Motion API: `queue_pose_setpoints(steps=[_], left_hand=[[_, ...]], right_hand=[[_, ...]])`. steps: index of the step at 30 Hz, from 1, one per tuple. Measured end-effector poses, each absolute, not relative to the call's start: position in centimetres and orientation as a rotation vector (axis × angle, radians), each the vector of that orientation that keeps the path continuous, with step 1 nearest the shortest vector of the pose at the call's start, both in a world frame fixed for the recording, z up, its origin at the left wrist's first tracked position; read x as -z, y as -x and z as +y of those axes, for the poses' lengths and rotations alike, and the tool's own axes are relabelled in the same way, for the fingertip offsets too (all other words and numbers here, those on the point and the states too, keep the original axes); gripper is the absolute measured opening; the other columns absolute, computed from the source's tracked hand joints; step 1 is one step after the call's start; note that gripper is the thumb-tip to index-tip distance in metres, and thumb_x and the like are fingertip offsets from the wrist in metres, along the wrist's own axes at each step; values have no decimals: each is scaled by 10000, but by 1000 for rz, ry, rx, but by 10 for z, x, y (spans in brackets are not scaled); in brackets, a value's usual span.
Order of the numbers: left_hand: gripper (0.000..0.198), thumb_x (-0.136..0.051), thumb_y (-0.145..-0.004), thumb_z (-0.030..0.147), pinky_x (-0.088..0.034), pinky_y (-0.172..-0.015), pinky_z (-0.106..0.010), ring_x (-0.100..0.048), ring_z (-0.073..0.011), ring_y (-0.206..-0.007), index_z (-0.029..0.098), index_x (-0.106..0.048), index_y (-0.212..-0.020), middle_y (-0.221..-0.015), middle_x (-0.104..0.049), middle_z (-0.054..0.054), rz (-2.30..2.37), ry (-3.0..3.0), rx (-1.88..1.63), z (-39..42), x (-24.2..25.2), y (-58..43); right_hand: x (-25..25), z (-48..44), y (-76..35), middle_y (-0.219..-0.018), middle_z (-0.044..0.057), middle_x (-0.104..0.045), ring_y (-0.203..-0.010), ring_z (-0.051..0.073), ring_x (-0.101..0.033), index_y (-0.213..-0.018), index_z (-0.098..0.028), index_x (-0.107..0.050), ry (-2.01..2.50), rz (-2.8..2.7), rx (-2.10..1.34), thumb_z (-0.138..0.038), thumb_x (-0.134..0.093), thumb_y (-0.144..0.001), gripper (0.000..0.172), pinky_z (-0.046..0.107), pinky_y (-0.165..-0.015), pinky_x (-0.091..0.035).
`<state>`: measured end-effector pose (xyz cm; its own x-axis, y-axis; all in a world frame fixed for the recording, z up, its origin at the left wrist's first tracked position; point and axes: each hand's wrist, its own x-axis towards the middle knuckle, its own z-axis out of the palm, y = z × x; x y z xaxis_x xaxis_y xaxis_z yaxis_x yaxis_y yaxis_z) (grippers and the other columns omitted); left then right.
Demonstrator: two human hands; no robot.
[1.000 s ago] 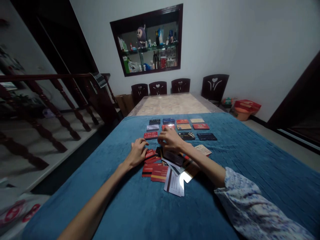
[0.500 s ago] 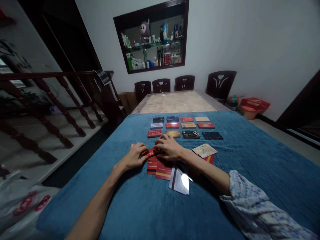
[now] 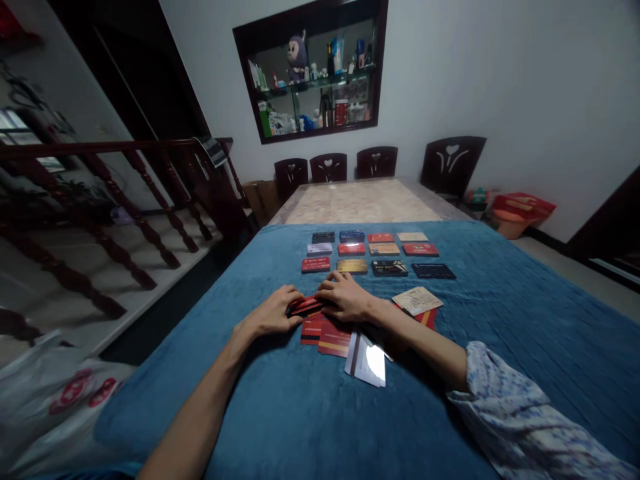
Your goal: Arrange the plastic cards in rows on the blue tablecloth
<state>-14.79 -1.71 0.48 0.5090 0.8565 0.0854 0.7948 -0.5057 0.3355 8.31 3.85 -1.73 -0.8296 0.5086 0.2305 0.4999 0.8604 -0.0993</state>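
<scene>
My left hand (image 3: 275,311) closes its fingers and thumb on the left end of some red cards (image 3: 307,305). From the other side, my right hand (image 3: 347,297) grips the same cards, its fingers curled over their right end. Just below them, more red cards (image 3: 334,338) lie spread on the blue cloth. A white card with a dark stripe (image 3: 356,359) overlaps these, catching a bright glare. Under and beside my right forearm lie a cream card (image 3: 417,301) and a red card with a yellow stripe (image 3: 429,319). Part of the loose pile is hidden by that forearm.
Beyond my hands, neat stacks of cards stand in three rows, among them a gold stack (image 3: 352,267), a black stack (image 3: 389,268) and a dark blue stack (image 3: 433,271). The blue cloth (image 3: 280,413) covers the near table. White plastic bags (image 3: 55,400) are at the lower left.
The red cards between my hands now look gathered closer and slightly raised, with both hands closed on their ends. The whole view has shifted a little.
</scene>
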Motion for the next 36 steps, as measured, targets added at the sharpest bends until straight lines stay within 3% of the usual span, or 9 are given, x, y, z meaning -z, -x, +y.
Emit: queue_pose_setpoints(steps=[6, 12, 17, 21, 25, 30, 36], left_hand=[[173, -554, -855, 284, -474, -823, -313, -595, -188, -852, 193, -692, -903, -909, -655, -49, 1391, -2514, -419, -17, -6, 148], [230, -518, -796, 133, -474, -790, -288, -611, -167, -815, 190, -712, -907, -885, -685, -37, 1396, -2484, -464, -13, -3, 151], [236, -492, -818, 123, -487, -787, -289, -620, -166, -801, 176, -706, -902, -875, -699, -44, 1449, -2461, -604, -8, -1, 154], [294, -493, -798, 81, -498, -843, -294, -648, -169, -863, 176, -698, -985, -951, -727, -37, 1463, -2384, -713, -5, 3, 157], [391, -480, -760, 28, -508, -870, -295, -664, -168, -905, 175, -688, -1057, -1010, -740, -29, 1439, -2334, -726, -3, 6, 158], [456, -482, -755, 26, -508, -904, -302, -666, -174, -963, 193, -658, -1142, -1087, -729, -37, 1416, -2344, -737, -2, 8, 159], [419, -490, -801, 88, -496, -754, -265, -648, -159, -761, 179, -549, -1205, -892, -700, -23, 1452, -2358, -770, 0, 16, 162]], right_hand=[[15, 38, -83, -1137, 110, -674, -1123, 296, -430, -1186, -232, -677, 745, -2775, -48, -329, -588, -893, 322, 450, -879, -308], [17, 38, -81, -974, 88, -708, -1028, 244, -475, -1002, -222, -719, 752, -2651, 22, -271, -483, -972, 242, 387, -840, -301], [20, 40, -79, -884, 79, -700, -988, 227, -503, -892, -199, -706, 774, -2542, 33, -228, -510, -959, 209, 368, -851, -319], [23, 42, -78, -928, 89, -682, -964, 221, -521, -1005, -199, -707, 871, -2464, -20, -184, -520, -935, 200, 352, -838, -359], [25, 42, -77, -986, 101, -665, -978, 222, -522, -1194, -206, -656, 926, -2440, -36, -158, -529, -920, 306, 347, -850, -380], [25, 38, -76, -1004, 93, -679, -999, 233, -525, -1295, -243, -602, 924, -2467, -30, -138, -544, -896, 417, 362, -876, -369], [27, 36, -74, -992, 88, -716, -988, 239, -533, -1303, -247, -591, 923, -2503, 15, -137, -534, -895, 427, 371, -872, -360]])
